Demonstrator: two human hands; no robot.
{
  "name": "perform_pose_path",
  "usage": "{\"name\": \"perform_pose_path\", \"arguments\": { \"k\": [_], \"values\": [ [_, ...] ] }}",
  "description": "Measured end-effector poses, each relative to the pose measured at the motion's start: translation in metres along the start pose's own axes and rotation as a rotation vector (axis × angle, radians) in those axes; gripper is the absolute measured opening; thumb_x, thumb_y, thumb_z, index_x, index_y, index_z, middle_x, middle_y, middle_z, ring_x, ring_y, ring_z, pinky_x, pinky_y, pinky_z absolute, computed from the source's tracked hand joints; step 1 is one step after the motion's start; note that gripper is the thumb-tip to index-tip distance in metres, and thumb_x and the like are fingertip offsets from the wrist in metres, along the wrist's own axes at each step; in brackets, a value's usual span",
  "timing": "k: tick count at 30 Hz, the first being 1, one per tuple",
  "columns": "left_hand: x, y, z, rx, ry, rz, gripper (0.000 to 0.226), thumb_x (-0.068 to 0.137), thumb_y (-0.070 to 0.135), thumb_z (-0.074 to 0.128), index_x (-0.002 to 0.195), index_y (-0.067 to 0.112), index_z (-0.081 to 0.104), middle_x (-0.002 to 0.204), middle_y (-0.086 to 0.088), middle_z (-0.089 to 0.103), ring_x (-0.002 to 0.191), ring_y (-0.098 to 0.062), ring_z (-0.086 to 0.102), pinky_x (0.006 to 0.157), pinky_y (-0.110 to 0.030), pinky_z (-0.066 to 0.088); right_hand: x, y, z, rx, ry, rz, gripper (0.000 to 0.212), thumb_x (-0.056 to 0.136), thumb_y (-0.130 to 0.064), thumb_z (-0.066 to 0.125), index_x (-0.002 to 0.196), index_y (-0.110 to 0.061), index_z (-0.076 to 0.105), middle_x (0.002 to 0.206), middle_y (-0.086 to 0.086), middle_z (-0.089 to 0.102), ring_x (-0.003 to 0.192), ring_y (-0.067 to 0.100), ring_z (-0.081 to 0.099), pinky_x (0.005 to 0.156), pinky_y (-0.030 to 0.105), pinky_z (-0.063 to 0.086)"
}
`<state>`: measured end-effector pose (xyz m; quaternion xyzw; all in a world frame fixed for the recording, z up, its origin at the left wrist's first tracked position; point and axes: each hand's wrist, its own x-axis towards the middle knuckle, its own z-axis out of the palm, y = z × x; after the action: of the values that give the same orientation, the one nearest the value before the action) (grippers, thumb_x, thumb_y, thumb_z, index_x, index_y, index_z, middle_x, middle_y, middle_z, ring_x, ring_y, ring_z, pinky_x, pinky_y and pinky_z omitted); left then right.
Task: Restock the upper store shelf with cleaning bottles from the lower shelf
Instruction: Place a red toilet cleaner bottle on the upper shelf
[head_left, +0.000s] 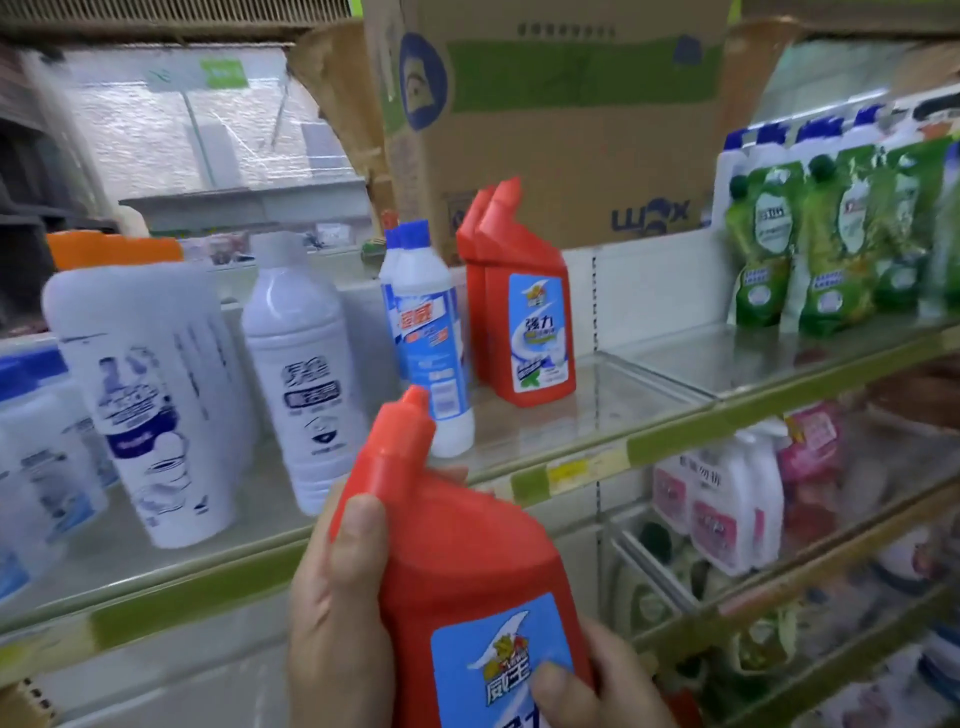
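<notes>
both hands hold one red bottle (467, 561) up in front of the upper shelf (571, 470). the left hand (337, 613) wraps its neck side, thumb along the shoulder; the right hand (597, 680) grips the lower body, thumb on the blue label. two matching red bottles (519, 301) stand on the shelf beside blue-capped white bottles (426, 332).

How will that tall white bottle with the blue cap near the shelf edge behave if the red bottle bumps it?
The white bottle with the blue cap is tall and narrow-based, so probably tips easily. It stands close to the upper shelf front edge, so it might fall off. Its rounded body would likely roll.
</notes>
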<state>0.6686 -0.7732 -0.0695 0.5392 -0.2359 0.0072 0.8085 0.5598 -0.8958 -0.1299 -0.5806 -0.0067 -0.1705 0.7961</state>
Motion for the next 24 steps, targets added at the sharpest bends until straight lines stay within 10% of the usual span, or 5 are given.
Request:
{"name": "perform_pose_path", "arguments": {
  "k": [3,7,14,24],
  "values": [
    [0.0,0.02,0.065,-0.031,-0.15,0.215,0.064,0.075,0.077,0.062,0.126,0.038,0.066,0.125,-0.011,0.07,0.118,-0.044,0.063,0.1,-0.065,0.047,0.02,-0.034,-0.04,-0.114,0.022,-0.189,0.087,0.031,-0.065,0.093,0.107,-0.025,0.076,0.097,0.008,0.079,0.088,0.019,0.074,0.074,0.03,0.058],
    [0.029,0.026,0.13,0.144,-0.195,0.371,0.024,0.095,0.05,0.053,0.111,0.033,0.062,0.105,0.03,0.069,0.102,0.011,0.062,0.092,-0.016,0.049,0.067,-0.097,-0.072,-0.129,0.145,-0.396,0.068,0.054,-0.061,0.087,0.105,-0.019,0.071,0.097,0.005,0.079,0.086,0.02,0.076,0.069,0.03,0.06],
    [0.117,0.004,0.184,0.125,-0.121,0.126,0.038,0.098,0.053,0.052,0.125,0.027,0.058,0.112,0.005,0.076,0.105,-0.015,0.073,0.096,-0.046,0.056,0.164,-0.145,-0.111,-0.193,0.129,-0.369,0.044,0.074,-0.047,0.072,0.111,-0.025,0.064,0.105,0.004,0.078,0.093,0.024,0.076,0.083,0.047,0.062],
    [0.156,-0.038,0.184,0.165,-0.062,0.082,0.041,0.102,0.048,0.046,0.132,0.021,0.053,0.108,0.005,0.075,0.097,-0.01,0.074,0.087,-0.036,0.059,0.209,-0.117,-0.138,-0.158,0.044,-0.262,0.051,0.081,-0.041,0.074,0.128,-0.024,0.06,0.112,0.005,0.076,0.099,0.028,0.075,0.087,0.052,0.059]
  ]
}}
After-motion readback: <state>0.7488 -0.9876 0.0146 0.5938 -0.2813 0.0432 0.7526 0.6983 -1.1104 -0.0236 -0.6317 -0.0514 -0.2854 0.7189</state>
